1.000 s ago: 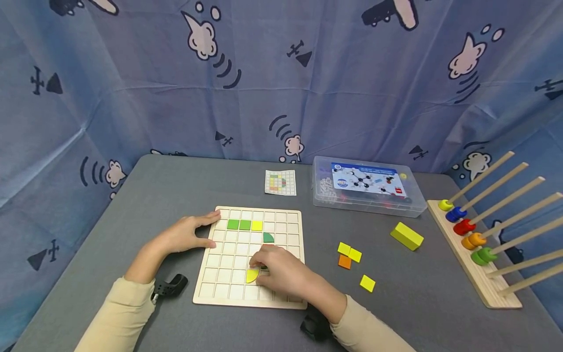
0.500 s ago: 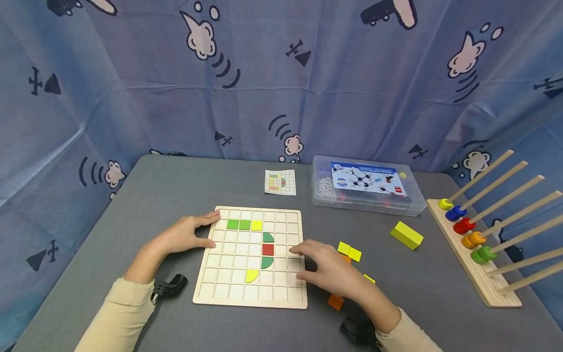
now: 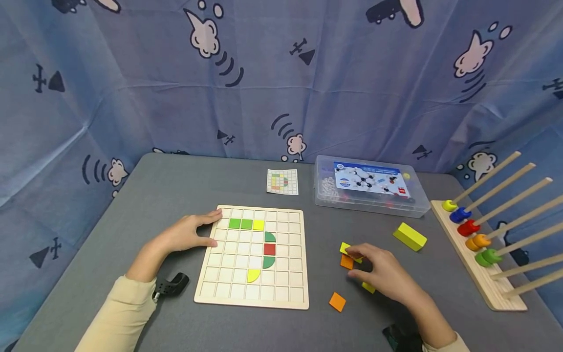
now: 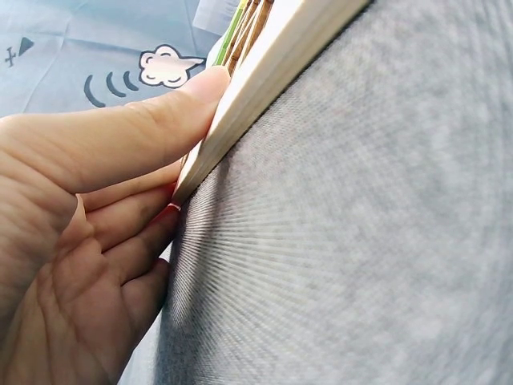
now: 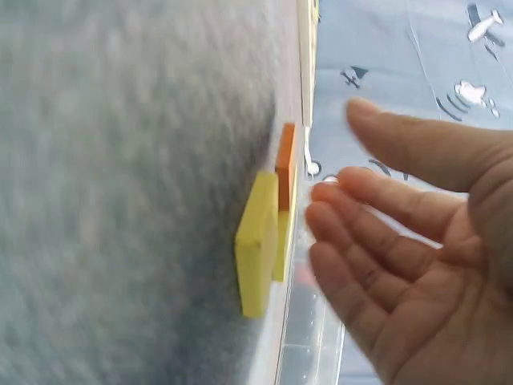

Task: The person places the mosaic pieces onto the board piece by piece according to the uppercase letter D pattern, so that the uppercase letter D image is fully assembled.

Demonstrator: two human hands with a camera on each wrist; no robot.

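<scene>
A pale wooden grid board (image 3: pixel 286 288) lies on the grey table. Set in its cells are two green square tiles (image 3: pixel 240 224), a yellow square tile (image 3: pixel 258 225), a red square tile (image 3: pixel 270 249), two dark-green quarter-round tiles (image 3: pixel 269 262) and a yellow quarter-round tile (image 3: pixel 253 275). My left hand (image 3: pixel 182 235) rests at the board's left edge, thumb and fingers spread and touching its rim. My right hand (image 3: pixel 387 271) hovers with parted fingers over loose yellow tiles (image 5: pixel 258 241) and an orange tile (image 3: pixel 346 261), partly covering them. In the right wrist view nothing sits between its fingers.
Another orange tile (image 3: pixel 337 302) lies right of the board. A yellow-green block (image 3: pixel 410 237) and a wooden peg rack with coloured rings (image 3: pixel 479 259) stand farther right. Behind are a small printed pattern card (image 3: pixel 282 182) and a clear plastic case (image 3: pixel 371 186).
My right hand has let go at the board, uncovering the red and lower dark-green tiles, and has moved right to the loose tiles. My left hand has stayed at the board's edge.
</scene>
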